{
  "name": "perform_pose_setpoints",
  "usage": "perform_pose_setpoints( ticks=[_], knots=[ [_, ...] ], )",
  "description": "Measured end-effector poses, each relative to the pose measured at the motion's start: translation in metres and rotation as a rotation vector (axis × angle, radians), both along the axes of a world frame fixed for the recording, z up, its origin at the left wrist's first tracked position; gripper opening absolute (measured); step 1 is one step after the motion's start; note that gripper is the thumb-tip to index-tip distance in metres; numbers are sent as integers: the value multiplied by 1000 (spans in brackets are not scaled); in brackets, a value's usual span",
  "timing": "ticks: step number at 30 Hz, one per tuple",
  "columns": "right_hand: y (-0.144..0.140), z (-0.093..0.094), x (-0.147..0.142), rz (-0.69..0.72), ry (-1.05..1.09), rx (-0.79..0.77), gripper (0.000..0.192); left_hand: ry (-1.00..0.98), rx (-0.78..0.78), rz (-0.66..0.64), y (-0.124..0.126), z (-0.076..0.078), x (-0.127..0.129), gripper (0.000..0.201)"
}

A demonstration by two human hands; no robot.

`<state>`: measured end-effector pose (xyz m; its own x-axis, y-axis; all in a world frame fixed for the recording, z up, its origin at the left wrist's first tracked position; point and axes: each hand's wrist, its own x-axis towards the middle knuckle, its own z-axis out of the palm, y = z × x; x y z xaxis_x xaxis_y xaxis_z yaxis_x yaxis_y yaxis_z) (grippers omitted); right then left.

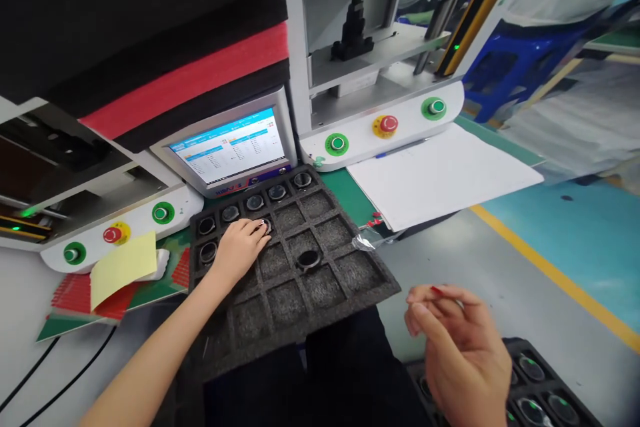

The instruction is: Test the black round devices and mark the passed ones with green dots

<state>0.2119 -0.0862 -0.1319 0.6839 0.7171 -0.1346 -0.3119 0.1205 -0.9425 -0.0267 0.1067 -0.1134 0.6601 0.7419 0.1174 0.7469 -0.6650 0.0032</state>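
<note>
A black foam tray (370,283) with square pockets lies in front of me, holding several round, dark watch-like parts (255,202) in its far rows. My left hand (240,248) reaches over the tray, its fingertips closed on one such part (267,227) in the second row, mostly covered by the fingers. Nearer me, another round part (309,259) sits tilted across a pocket divider. My right hand (463,350) is raised to the right of the tray, palm up with curled fingers. A small red tab (437,291) shows at its fingertips.
Behind the tray stands a screen (230,147), between two press machines with green buttons (337,143) and red stop buttons (389,123). White paper (445,177) with a pen lies right. Red strips (75,292) and a yellow note (123,268) lie left. Another loaded tray (550,380) is lower right.
</note>
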Motion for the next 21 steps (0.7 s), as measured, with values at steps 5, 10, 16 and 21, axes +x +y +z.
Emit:
perform_pose_setpoints(
  ticks=[5, 10, 16, 21],
  knots=[
    [7, -4, 4, 2, -97, -23, 19, -53, -123, -38, -42, 19, 36, 35],
    [10, 3, -9, 102, -203, -21, 15, -188, -332, 30, -64, 16, 66, 15],
    [12, 18, -34, 127, -192, 36, 23, -569, -550, 316, -88, 33, 54, 16],
    [12, 30, -58, 246, -130, 134, 34, -1152, -901, 665, -149, 44, 53, 11]
  ],
)
